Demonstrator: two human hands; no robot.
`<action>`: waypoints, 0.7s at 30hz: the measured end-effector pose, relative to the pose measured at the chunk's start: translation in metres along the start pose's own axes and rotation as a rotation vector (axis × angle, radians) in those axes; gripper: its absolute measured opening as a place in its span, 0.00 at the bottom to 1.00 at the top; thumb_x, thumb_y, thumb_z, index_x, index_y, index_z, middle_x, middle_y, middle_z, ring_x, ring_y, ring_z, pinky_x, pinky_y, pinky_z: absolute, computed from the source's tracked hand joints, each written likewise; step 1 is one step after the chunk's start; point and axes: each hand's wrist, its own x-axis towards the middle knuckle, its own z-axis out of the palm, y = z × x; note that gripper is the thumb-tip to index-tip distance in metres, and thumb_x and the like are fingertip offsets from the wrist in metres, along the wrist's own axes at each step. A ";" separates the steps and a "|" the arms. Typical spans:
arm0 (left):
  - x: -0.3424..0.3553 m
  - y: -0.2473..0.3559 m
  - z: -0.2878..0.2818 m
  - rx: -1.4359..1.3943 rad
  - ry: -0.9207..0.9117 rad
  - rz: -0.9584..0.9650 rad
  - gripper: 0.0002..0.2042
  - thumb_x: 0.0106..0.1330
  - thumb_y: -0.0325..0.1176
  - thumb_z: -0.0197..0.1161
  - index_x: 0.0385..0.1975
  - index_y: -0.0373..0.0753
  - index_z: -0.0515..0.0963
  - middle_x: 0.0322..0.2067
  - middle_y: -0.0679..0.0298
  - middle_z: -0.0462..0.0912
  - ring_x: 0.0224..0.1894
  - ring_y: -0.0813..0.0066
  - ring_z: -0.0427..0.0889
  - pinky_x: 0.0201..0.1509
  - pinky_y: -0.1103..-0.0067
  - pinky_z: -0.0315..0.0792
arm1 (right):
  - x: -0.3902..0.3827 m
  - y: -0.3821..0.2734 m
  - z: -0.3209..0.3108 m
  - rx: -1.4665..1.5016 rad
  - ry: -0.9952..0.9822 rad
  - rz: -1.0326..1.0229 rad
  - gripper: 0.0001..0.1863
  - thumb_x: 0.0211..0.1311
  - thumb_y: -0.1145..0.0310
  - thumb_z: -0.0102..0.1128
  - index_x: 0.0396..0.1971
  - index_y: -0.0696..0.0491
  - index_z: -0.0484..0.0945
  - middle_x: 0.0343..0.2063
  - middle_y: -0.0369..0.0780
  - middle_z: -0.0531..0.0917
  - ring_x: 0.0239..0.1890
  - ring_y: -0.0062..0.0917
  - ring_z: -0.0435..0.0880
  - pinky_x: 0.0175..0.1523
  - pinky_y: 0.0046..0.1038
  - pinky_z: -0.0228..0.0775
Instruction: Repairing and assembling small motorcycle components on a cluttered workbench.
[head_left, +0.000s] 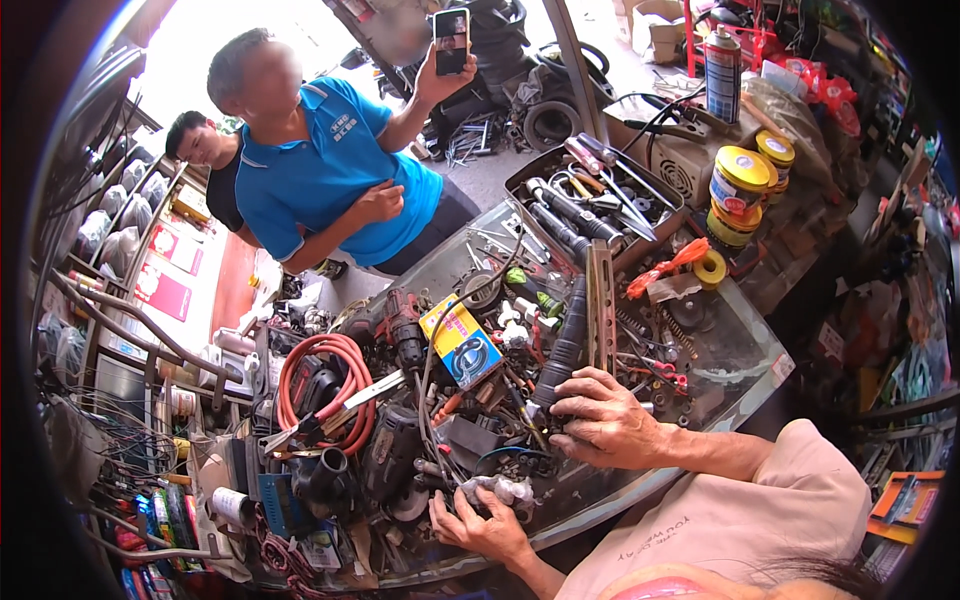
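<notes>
Well, the half-curled right hand (608, 424) touches a probably stiff black tube (568, 342), best gripped mid-length; left hand (482, 528) half-open, both holds unclear.

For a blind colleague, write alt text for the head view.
The wearer's left hand touches a grey lump and right hand rests by a black tube on a cluttered bench. Across it, a person in a blue shirt holds up a phone.

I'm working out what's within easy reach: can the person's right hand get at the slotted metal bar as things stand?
Probably yes: the near end of the slotted metal bar lies just beyond the right hand, with nothing visible blocking the gap; the black ridged tube runs alongside.
</notes>
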 end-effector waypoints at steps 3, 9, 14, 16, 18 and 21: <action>0.000 -0.001 0.001 -0.035 0.006 0.021 0.09 0.55 0.28 0.64 0.33 0.31 0.79 0.49 0.51 0.75 0.56 0.51 0.70 0.59 0.56 0.62 | -0.004 0.001 0.001 -0.006 -0.008 0.015 0.10 0.50 0.67 0.69 0.18 0.58 0.80 0.36 0.40 0.81 0.49 0.34 0.76 0.59 0.41 0.65; -0.001 -0.008 0.000 -0.163 0.084 0.040 0.05 0.54 0.23 0.61 0.29 0.29 0.79 0.43 0.51 0.78 0.52 0.51 0.74 0.58 0.56 0.64 | 0.003 0.002 -0.006 0.040 -0.102 -0.041 0.09 0.50 0.69 0.70 0.20 0.56 0.78 0.39 0.41 0.81 0.48 0.35 0.78 0.56 0.41 0.69; 0.002 -0.002 -0.006 -0.228 0.048 0.118 0.05 0.57 0.24 0.61 0.26 0.28 0.78 0.38 0.52 0.80 0.47 0.51 0.77 0.55 0.58 0.67 | 0.014 0.024 -0.018 -0.062 -0.091 -0.077 0.11 0.51 0.65 0.67 0.27 0.57 0.81 0.40 0.42 0.81 0.49 0.35 0.77 0.57 0.40 0.68; 0.008 0.005 -0.008 -0.266 0.093 0.098 0.05 0.58 0.25 0.61 0.27 0.28 0.78 0.38 0.52 0.80 0.47 0.51 0.77 0.54 0.58 0.67 | 0.011 0.037 -0.011 -0.035 -0.057 -0.068 0.12 0.51 0.64 0.68 0.28 0.58 0.81 0.42 0.42 0.81 0.50 0.35 0.77 0.57 0.40 0.68; 0.021 0.012 -0.012 -0.310 0.176 0.097 0.07 0.61 0.27 0.61 0.29 0.28 0.79 0.38 0.52 0.80 0.47 0.53 0.78 0.54 0.60 0.68 | 0.008 0.037 -0.004 -0.039 -0.039 -0.065 0.13 0.50 0.64 0.68 0.29 0.59 0.81 0.42 0.43 0.81 0.50 0.35 0.77 0.58 0.40 0.68; 0.055 0.030 -0.016 -0.378 0.174 0.213 0.08 0.61 0.27 0.61 0.36 0.28 0.78 0.40 0.52 0.80 0.47 0.53 0.78 0.54 0.62 0.68 | 0.005 0.029 -0.003 -0.069 -0.049 -0.102 0.14 0.49 0.65 0.69 0.31 0.60 0.81 0.43 0.43 0.80 0.51 0.36 0.77 0.59 0.41 0.67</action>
